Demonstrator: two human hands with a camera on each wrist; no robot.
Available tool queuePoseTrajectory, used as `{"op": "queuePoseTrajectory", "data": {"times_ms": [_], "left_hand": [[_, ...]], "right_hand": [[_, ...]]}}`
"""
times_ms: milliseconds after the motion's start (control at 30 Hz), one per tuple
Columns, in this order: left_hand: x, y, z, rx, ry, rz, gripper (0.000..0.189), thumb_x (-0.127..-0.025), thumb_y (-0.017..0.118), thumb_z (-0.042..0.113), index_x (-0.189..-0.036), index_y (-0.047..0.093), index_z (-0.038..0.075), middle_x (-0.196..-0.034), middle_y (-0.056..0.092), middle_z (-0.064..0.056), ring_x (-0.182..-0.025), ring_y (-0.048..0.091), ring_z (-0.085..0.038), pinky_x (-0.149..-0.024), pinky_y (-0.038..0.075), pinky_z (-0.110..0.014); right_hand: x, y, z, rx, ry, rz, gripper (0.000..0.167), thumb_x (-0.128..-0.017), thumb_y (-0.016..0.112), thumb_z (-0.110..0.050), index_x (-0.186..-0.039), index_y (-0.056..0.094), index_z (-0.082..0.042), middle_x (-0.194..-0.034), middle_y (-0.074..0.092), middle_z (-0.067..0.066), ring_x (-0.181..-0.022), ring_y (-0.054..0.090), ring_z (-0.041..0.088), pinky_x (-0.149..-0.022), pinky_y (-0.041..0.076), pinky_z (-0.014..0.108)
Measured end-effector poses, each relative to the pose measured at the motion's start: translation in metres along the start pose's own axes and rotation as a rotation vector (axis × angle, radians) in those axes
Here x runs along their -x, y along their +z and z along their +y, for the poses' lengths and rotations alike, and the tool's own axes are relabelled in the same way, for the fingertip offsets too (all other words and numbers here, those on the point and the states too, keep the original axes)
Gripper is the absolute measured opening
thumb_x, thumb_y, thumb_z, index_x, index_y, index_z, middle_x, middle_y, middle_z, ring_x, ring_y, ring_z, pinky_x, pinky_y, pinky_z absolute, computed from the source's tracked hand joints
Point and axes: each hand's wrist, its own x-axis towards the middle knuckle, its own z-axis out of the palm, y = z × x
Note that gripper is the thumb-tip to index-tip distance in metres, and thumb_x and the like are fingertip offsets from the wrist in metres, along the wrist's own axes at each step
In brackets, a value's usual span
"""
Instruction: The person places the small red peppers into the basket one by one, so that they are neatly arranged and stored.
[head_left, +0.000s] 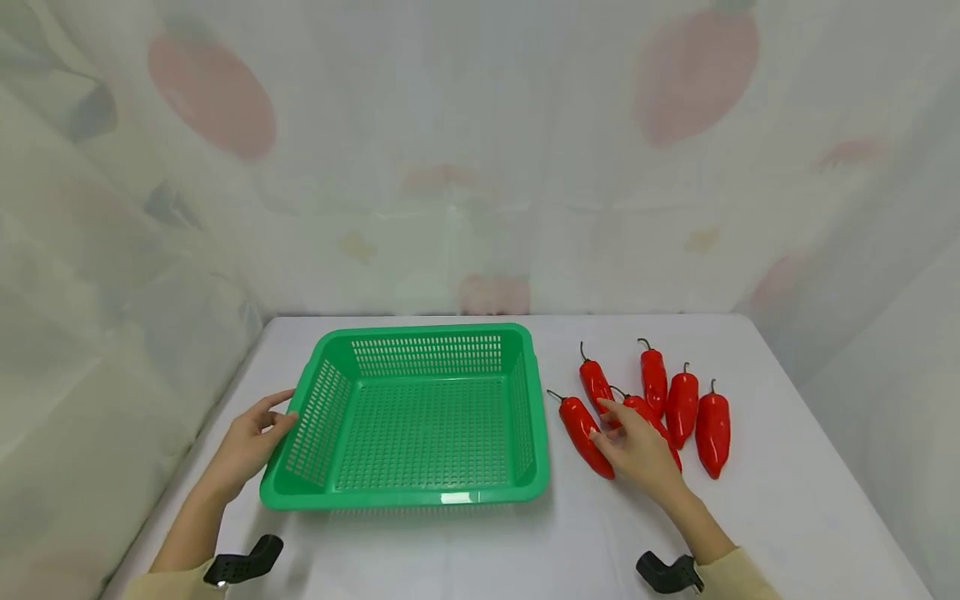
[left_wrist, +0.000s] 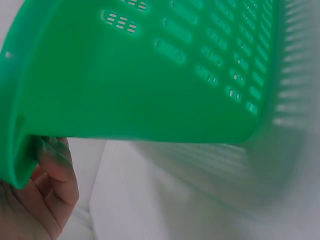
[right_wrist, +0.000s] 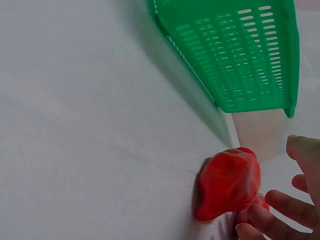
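A green plastic basket (head_left: 420,433) with slotted walls stands left of centre, with nothing in it. My left hand (head_left: 251,437) grips its left rim; in the left wrist view the fingers (left_wrist: 60,172) curl beneath that rim. My right hand (head_left: 641,454) hovers over the red peppers, thumb and fingers apart. Nearest to its thumb is the leftmost red pepper (head_left: 585,437), whose blunt red end (right_wrist: 230,182) shows in the right wrist view. Another pepper (head_left: 595,382) lies by the fingertips, and a third pepper (head_left: 637,406) is partly hidden behind the hand.
Farther right lie more red peppers: one at the back (head_left: 654,382), one beside it (head_left: 682,407) and one at the outer right (head_left: 713,433). All rest on a white-covered table (head_left: 795,500). A patterned curtain (head_left: 480,167) hangs behind and at both sides.
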Motion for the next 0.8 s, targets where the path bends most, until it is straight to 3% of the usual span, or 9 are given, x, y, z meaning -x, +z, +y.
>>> {"op": "queuePoseTrajectory", "data": {"times_ms": [367, 800], "left_hand": [[-0.001, 0.0, -0.001, -0.004, -0.009, 0.003, 0.056, -0.097, 0.043, 0.035, -0.142, 0.03, 0.004, -0.097, 0.057, -0.02, -0.07, 0.058, -0.014, -0.056, 0.051, -0.028], [-0.001, 0.0, -0.001, -0.005, -0.01, -0.002, 0.056, -0.097, 0.043, 0.036, -0.142, 0.029, 0.005, -0.098, 0.057, -0.02, -0.069, 0.058, -0.014, -0.056, 0.051, -0.028]], "right_hand": [[0.002, 0.011, -0.008, 0.077, 0.055, -0.03, 0.061, -0.071, 0.079, -0.025, -0.125, 0.055, -0.006, -0.099, 0.065, 0.006, -0.077, 0.054, 0.016, -0.063, 0.054, 0.03], [-0.004, 0.025, -0.01, 0.143, 0.115, -0.034, 0.064, -0.072, 0.077, -0.031, -0.127, 0.053, -0.006, -0.111, 0.064, 0.013, -0.098, 0.061, 0.029, -0.075, 0.054, 0.047]]}}
